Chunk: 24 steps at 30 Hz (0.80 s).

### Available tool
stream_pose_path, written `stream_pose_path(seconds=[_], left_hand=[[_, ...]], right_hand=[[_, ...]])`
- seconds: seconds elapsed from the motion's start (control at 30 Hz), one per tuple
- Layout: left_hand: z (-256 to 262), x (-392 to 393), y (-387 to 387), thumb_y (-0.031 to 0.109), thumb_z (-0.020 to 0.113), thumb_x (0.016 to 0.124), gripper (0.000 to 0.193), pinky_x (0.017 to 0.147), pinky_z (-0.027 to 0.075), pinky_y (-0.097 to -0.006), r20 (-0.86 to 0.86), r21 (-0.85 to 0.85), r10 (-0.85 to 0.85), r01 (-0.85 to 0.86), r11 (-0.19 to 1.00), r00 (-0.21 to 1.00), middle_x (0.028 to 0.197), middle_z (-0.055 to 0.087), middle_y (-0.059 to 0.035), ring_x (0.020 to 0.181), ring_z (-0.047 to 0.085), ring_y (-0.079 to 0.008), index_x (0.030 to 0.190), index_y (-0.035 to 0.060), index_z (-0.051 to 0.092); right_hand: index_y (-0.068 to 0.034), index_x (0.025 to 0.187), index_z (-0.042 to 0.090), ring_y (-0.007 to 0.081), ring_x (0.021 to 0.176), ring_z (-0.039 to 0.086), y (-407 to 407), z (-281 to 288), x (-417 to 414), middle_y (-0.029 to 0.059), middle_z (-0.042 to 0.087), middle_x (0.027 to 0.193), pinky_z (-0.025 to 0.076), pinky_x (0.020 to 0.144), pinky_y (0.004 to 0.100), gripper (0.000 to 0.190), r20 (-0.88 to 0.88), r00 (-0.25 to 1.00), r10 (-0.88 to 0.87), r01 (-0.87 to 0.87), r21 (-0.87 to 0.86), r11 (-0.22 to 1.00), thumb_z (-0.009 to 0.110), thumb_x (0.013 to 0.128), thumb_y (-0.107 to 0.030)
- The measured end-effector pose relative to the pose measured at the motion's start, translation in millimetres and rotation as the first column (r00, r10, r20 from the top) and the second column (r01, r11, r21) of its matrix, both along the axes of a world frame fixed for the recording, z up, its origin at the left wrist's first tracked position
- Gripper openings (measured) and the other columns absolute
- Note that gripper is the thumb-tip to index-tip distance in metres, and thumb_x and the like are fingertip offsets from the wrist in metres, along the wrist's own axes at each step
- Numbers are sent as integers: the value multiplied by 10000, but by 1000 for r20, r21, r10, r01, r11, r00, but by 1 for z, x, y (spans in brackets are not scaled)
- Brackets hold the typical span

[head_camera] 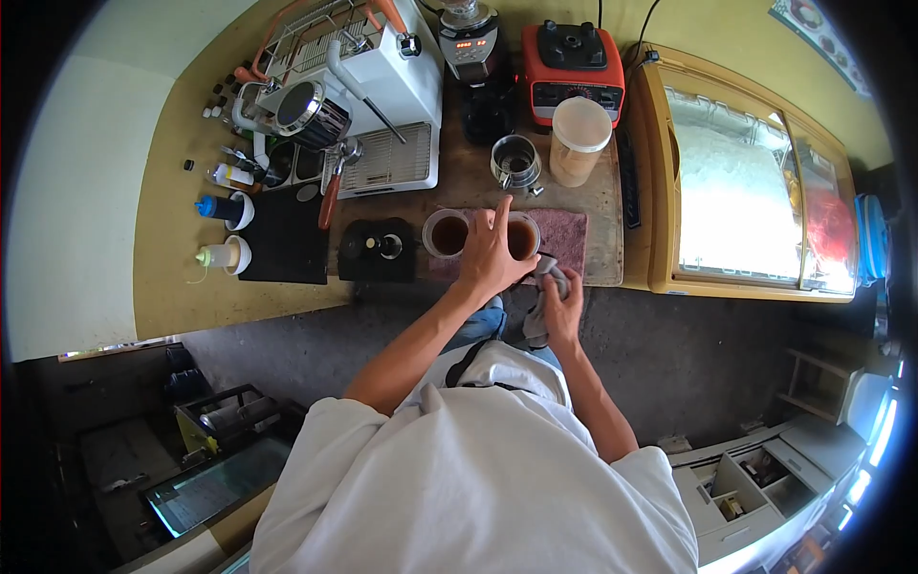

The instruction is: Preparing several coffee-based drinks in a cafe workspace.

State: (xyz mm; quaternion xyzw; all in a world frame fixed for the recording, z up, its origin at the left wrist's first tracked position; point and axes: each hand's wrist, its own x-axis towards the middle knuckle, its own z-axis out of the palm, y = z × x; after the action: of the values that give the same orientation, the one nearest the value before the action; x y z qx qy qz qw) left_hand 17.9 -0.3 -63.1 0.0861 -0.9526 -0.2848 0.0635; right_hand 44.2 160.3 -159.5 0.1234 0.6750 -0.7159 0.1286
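Observation:
Two clear plastic cups of dark brown drink stand side by side near the counter's front edge. My left hand [488, 251] is around the right cup [523, 235], thumb on its near side and fingers along its left; the hand hides part of it. Just left of that hand is the other cup [446, 234], apart from the fingers or barely touching; I cannot tell which. My right hand [564, 305] grips a bunched grey cloth [538, 319] in front of the counter edge, close to the right cup. A reddish towel [564, 244] lies flat beneath the cups.
A stainless-steel vessel [515, 163] and a lidded jar [579, 143] stand behind the cups. Further back are a red blender base [534, 61] and a coffee grinder [470, 50]. Left are a tamper [389, 246] on a black mat and a white espresso machine [419, 79]. A glass-fronted cabinet [663, 179] flanks the right.

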Motion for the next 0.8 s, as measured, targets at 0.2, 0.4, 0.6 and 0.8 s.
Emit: stream_pose_path(seconds=[0.2,0.4,0.6,0.8], left_hand=[[-20,2,-11,316,880,665,1045,918,477,-438,-53,-94,-27,22,995,998,1163,480,-219,1074,537,-372,1494,31,311],[-19,-2,-11,318,868,684,1026,925,475,-435,-34,-119,-34,30,992,999,1197,480,-230,1107,525,-376,1504,49,313],[0,1,-5,411,848,721,1009,937,466,-487,130,-217,-30,58,974,991,1319,444,-263,1189,493,-409,1508,65,320],[35,27,12,391,805,818,831,989,469,-459,-68,108,-138,145,984,988,1341,503,-235,1218,537,-369,1459,44,407]], right_hand=[[-42,1203,559,132,911,556,43,26,-18,51,612,1042,475,797,278,295,71,983,-166,170,-51,984,651,966,-191],[-78,1219,549,99,852,554,73,36,-21,27,602,1012,478,739,256,296,109,944,-312,323,-103,941,643,974,-214],[-103,1216,537,107,753,567,66,75,-24,20,592,946,500,661,256,285,202,926,-320,364,-243,899,625,972,-224],[-98,1333,432,170,1009,616,58,124,-24,85,576,1187,526,833,309,386,80,992,-93,122,-541,832,452,961,-197]])
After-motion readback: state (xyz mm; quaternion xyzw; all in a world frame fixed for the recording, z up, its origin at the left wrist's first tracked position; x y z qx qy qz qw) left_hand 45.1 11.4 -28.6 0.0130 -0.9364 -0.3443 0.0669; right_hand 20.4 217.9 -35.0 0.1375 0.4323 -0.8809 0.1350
